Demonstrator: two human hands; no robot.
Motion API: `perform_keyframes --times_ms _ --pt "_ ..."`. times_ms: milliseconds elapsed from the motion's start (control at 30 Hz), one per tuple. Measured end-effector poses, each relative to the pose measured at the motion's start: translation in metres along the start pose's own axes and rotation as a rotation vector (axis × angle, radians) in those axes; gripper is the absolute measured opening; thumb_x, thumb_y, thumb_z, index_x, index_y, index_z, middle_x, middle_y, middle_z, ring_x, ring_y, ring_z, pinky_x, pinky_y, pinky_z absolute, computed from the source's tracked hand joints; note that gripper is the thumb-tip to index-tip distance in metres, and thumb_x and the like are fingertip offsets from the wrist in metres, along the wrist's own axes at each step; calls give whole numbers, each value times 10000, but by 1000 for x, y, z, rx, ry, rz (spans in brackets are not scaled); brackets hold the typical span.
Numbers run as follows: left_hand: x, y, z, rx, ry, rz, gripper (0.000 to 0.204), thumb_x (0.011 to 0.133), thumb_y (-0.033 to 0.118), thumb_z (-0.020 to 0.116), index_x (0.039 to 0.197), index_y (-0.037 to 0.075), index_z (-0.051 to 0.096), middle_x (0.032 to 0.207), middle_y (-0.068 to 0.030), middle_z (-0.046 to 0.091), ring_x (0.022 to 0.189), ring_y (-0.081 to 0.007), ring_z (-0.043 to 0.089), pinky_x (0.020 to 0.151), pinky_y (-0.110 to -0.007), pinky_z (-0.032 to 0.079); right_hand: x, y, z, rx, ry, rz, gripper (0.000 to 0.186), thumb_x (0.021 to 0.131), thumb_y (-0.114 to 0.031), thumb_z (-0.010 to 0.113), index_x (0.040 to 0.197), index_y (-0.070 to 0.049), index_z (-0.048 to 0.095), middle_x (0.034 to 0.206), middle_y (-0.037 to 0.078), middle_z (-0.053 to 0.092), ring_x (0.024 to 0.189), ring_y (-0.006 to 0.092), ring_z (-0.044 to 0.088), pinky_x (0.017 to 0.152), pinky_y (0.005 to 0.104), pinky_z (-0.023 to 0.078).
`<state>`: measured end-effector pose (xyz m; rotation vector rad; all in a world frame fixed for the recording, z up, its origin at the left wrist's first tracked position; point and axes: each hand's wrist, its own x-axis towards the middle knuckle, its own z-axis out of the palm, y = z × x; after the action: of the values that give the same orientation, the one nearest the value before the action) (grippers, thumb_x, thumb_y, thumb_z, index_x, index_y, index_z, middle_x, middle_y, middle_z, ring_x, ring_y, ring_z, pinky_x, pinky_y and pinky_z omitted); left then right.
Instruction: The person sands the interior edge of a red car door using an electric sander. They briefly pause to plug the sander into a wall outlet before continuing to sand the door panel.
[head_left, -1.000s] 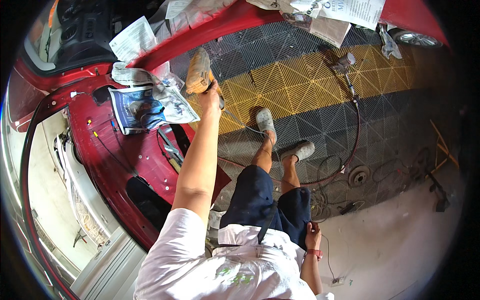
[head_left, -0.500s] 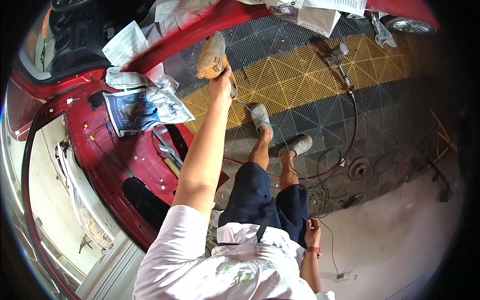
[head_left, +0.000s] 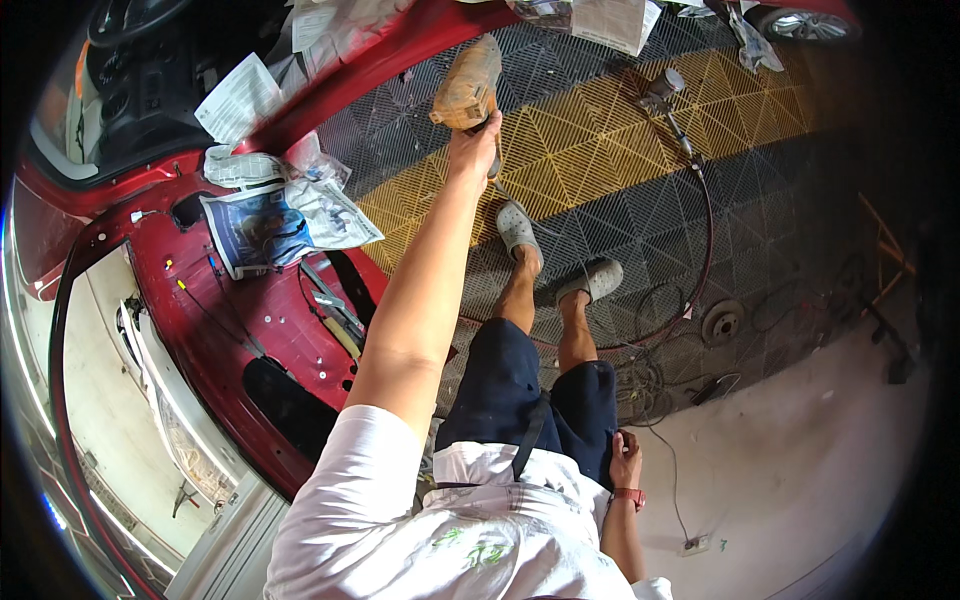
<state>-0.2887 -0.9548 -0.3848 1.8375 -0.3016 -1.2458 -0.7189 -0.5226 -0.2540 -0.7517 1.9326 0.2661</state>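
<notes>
My left arm reaches far forward, and my left hand [head_left: 474,150] is closed round the handle of a dusty orange corded power tool [head_left: 468,85]. The tool is held up over the floor, next to the red car's sill. Its working end and exact kind are hard to make out. A cord runs from the handle end down past my shoes. My right hand [head_left: 627,460], a red watch on its wrist, hangs against the right leg of my dark shorts. Its fingers are loosely bent, with nothing seen in them.
At left stands an opened red car door [head_left: 290,320], with newspaper [head_left: 285,222] and hand tools on it. Papers cover the sill beyond. An air tool [head_left: 665,90] with a hose lies on the yellow and grey floor tiles [head_left: 570,165]. A metal disc [head_left: 722,322] and tangled cables lie at right.
My left hand has carried the power tool to the right and slightly farther forward. The right hand stays by my thigh. The view has shifted slightly.
</notes>
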Motion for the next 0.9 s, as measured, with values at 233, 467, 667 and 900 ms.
perform_keyframes --times_ms 233,467,667,900 --pt "17 -39 -14 77 31 -1 592 967 234 697 1468 74 425 1438 -97 542 1295 -231 529 1067 -378 422 -2 -8 -1 5 11 -6 425 1001 -413 568 1160 -28 658 1088 191 715 1046 362 672 906 436 500" --pt "32 -72 -60 110 216 -134 741 976 414 656 1561 123 306 1538 -105 430 1370 -261 459 1106 -415 395 2 -5 2 21 -1 4 393 999 -378 591 1169 -31 663 1093 190 713 1026 340 676 895 411 507" --pt "56 -120 -115 -60 412 74 666 969 288 699 1493 43 369 1467 -113 504 1308 -234 511 1105 -354 389 5 -30 13 -116 37 24 378 991 -329 613 1230 -36 620 1127 172 672 1068 373 632 932 455 498" --pt "71 -184 -127 61 526 109 654 953 244 719 1464 26 374 1409 -121 545 1284 -224 523 1094 -357 422 81 -66 77 -297 -103 -364 665 931 -461 661 1421 -54 466 1394 221 500 1296 430 464 1069 492 417"
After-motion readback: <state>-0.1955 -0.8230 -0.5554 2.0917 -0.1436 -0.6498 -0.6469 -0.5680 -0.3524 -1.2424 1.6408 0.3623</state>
